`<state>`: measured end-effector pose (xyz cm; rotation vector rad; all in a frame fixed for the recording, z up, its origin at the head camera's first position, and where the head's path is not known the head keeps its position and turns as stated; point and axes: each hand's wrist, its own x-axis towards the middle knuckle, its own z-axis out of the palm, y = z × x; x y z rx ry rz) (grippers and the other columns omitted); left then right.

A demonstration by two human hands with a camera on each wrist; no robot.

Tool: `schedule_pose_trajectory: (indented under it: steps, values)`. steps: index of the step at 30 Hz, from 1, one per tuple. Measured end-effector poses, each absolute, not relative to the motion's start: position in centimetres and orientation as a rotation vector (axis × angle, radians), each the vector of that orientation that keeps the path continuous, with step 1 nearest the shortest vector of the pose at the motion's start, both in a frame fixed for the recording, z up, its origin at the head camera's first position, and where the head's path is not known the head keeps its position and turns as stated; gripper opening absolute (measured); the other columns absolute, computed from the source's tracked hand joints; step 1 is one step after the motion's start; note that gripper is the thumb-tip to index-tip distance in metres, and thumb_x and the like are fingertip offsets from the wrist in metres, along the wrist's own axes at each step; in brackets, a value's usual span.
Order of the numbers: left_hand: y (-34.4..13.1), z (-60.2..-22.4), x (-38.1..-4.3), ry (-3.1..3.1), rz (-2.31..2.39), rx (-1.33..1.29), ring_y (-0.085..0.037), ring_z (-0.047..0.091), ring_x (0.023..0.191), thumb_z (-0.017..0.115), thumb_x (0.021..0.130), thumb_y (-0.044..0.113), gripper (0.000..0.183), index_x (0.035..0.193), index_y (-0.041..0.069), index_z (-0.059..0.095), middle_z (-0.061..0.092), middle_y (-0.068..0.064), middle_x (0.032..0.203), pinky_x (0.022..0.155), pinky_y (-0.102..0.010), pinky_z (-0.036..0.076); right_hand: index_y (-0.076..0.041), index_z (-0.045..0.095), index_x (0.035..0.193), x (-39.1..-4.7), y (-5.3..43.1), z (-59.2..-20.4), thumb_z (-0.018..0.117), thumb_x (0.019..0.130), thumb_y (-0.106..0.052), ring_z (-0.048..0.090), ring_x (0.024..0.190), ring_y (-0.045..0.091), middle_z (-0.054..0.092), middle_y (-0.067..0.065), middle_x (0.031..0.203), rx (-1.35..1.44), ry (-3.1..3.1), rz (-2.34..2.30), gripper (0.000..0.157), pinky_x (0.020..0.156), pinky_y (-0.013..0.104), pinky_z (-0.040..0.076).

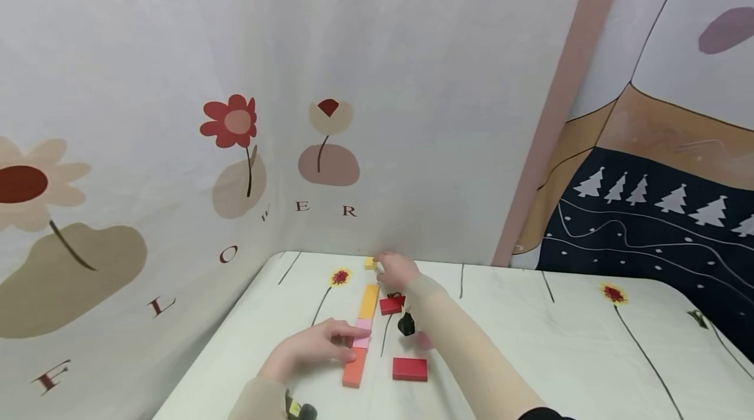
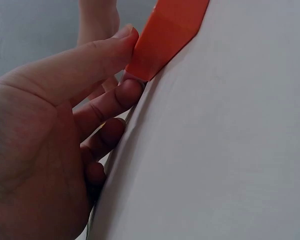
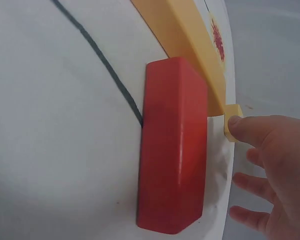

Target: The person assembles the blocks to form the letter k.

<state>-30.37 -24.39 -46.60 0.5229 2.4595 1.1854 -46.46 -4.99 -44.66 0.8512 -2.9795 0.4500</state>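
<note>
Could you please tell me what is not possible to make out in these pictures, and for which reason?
Head view: full shape of the pink object; the beige-sleeved right forearm covers part.
Head view: right end of the small yellow block, behind the right hand.
Left wrist view: one end of the rectangular orange block, cut off by the top edge.
Right wrist view: one end of the long amber block, cut off by the top edge.

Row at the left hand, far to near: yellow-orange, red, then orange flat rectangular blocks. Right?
Not the middle: the head view shows a pink flat rectangular block there. The yellow-orange flat rectangular block is farthest, the orange flat rectangular block nearest, by the left hand, as stated.
</note>
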Motion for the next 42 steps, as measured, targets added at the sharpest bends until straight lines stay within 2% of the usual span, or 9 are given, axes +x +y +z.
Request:
schedule_pose_trajectory:
  steps: [7,16,25,29,33,42]
  values:
    - [-24.3,-46.5,-30.3,2.460,1.206,0.512,-0.020,0.045,0.105,0.074,0.085,0.026,0.043,0.127,0.032,0.065,0.057,0.006,0.115,0.095,-0.049,0.035,-0.021,0.057,0.136,-46.4,-5.1,-44.8,0.064,0.094,-0.020,0.051,0.124,0.023,0.056,0.001,0.134,0.831,-3.023,0.530,0.043,0.100,0.044,0.042]
    - [-24.2,-46.7,-30.5,2.473,1.215,0.518,-0.019,0.047,0.102,0.074,0.085,0.026,0.041,0.125,0.032,0.066,0.058,0.007,0.110,0.094,-0.045,0.037,-0.025,0.057,0.137,-46.9,-5.2,-45.3,0.058,0.096,-0.018,0.043,0.132,0.024,0.047,0.001,0.145,0.840,-3.044,0.521,0.041,0.103,0.046,0.038]
    - [-24.1,-46.8,-30.7,2.463,1.225,0.501,-0.019,0.047,0.104,0.074,0.085,0.026,0.040,0.123,0.034,0.067,0.058,0.007,0.112,0.094,-0.046,0.036,-0.027,0.055,0.139,-48.2,-5.6,-46.2,0.054,0.098,-0.021,0.042,0.134,0.022,0.046,-0.001,0.146,0.881,-3.031,0.403,0.041,0.105,0.044,0.037]
    - [-24.2,-46.9,-30.7,2.468,1.221,0.477,-0.019,0.046,0.105,0.074,0.085,0.027,0.040,0.123,0.036,0.067,0.058,0.008,0.112,0.095,-0.047,0.036,-0.025,0.059,0.135,-48.2,-5.8,-45.9,0.053,0.099,-0.017,0.047,0.129,0.021,0.052,-0.002,0.140,0.866,-3.034,0.478,0.038,0.104,0.042,0.038]
    - [-24.3,-47.0,-30.6,2.462,1.225,0.460,-0.020,0.046,0.104,0.074,0.085,0.027,0.040,0.122,0.037,0.067,0.058,0.007,0.110,0.094,-0.048,0.036,-0.023,0.066,0.127,-48.2,-5.8,-45.7,0.055,0.096,-0.012,0.055,0.118,0.020,0.062,-0.002,0.127,0.798,-3.031,0.629,0.035,0.098,0.042,0.043]
    - [-24.1,-46.7,-30.5,2.449,1.225,0.416,-0.021,0.045,0.107,0.074,0.085,0.027,0.039,0.121,0.039,0.067,0.058,0.008,0.114,0.096,-0.054,0.035,-0.022,0.074,0.114,-47.8,-5.9,-45.5,0.069,0.088,-0.011,0.059,0.106,0.022,0.068,-0.001,0.114,0.667,-2.990,0.811,0.028,0.089,0.043,0.048]
